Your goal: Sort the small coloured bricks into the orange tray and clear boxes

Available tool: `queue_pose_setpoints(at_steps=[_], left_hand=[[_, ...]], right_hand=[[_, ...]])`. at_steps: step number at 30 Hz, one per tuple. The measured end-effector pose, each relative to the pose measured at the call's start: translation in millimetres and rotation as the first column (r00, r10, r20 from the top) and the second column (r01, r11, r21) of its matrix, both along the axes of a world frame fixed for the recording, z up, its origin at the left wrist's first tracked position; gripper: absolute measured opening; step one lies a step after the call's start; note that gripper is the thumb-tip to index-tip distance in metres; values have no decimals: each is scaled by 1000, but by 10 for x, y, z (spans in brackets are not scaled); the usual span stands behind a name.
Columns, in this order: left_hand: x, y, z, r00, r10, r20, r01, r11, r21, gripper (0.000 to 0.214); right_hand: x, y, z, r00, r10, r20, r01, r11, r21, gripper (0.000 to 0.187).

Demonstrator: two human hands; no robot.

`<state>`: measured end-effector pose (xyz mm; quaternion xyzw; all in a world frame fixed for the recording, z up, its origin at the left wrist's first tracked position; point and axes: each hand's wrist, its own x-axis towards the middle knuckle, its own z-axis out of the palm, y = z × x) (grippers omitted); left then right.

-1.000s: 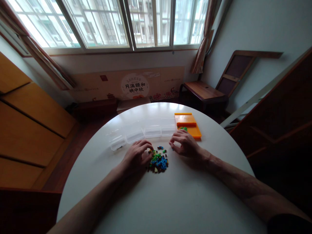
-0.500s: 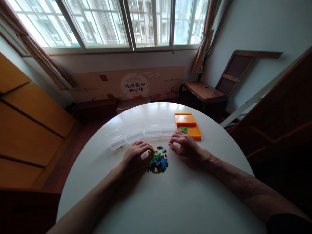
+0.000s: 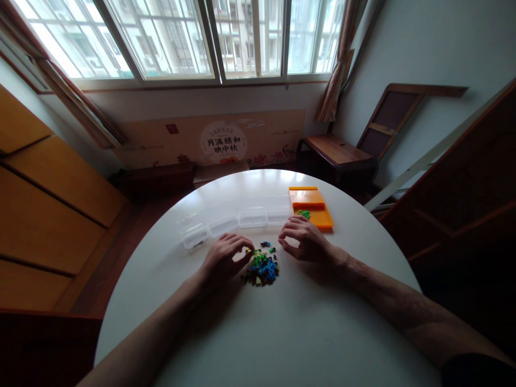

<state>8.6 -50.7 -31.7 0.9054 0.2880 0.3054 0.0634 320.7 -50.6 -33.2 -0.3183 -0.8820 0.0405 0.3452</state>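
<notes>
A small heap of toy building bricks (image 3: 264, 269), in blue, green, dark brown and yellow, lies on the white table. At its upper left edge, my left hand (image 3: 226, 257) has thumb and index finger closed in a pinch; anything between the tips is too small to make out. My right hand (image 3: 305, 241) rests to the right of the heap, fingers curled and thumb drawn to the index finger, with nothing identifiable at the tips. Just beyond it is an orange tray (image 3: 322, 217) holding several green bricks (image 3: 303, 214). A few loose bricks (image 3: 265, 244) lie between my hands.
A row of clear plastic boxes (image 3: 253, 219) with raised lids curves across the far side of the round table (image 3: 282, 333), left of the orange tray. Past the table are a wooden chair (image 3: 338, 150), a window (image 3: 173, 43) and a cupboard (image 3: 48, 215).
My left thumb and index finger have come closer together at the heap's edge. My right hand stays almost where it was.
</notes>
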Motion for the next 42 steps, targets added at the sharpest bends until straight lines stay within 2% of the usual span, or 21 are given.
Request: queue_pose_setpoints(at_steps=[5,11,20,26,29,33,37,42], left_hand=[[56,-52,12,992,56,115,-51,998,-44,7],[130,-126,49,977,11,214,21,989,-148,7],[174,-176,70,971,3,238,35,987,-156,15],[203,-198,71,977,-17,213,54,984,-169,18],[164,-170,83,985,-19,170,42,990,-135,16],[36,-77,94,997,-25,73,27,999,-30,5],[-93,11,94,999,-36,14,36,999,-26,6],[-142,31,98,997,-55,-46,54,998,-13,8]], right_hand=[[-58,-58,15,993,118,8,-118,992,32,8],[-120,-77,-4,982,176,64,-182,977,111,18],[-147,-70,-17,977,181,111,-200,962,188,14],[-137,-84,-27,966,214,145,-238,954,180,11],[-69,-64,15,987,128,92,-145,967,207,10],[156,44,88,995,-104,14,99,978,183,15],[433,208,92,943,-331,27,326,938,118,16],[570,309,15,850,-513,116,495,855,154,10]])
